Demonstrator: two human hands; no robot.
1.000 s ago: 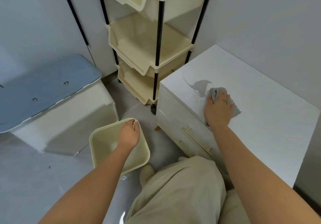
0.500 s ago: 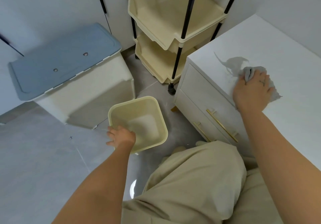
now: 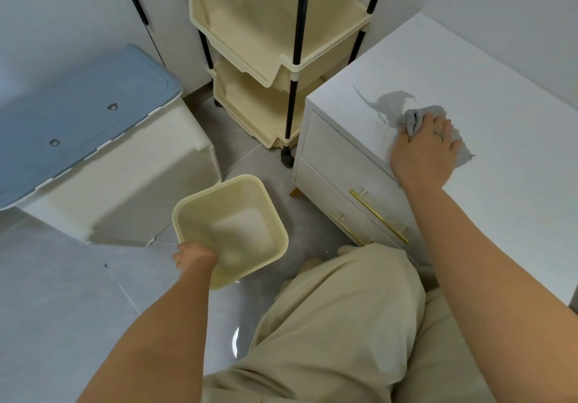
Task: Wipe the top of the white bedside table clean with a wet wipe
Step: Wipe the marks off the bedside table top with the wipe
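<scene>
Pressing the wet wipe [image 3: 416,117] flat under your right hand [image 3: 427,152] | unwiped bedside table [image 3: 500,96] top runs toward 1 o'clock | left hand [image 3: 194,257] grips the bin [image 3: 231,227] rim.

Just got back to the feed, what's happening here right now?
A person is crouched beside the white bedside table. The right hand presses a grey wet wipe flat on its top, next to a damp grey smear. The left hand grips the rim of a cream plastic bin over the floor. Most of the tabletop looks dry.
</scene>
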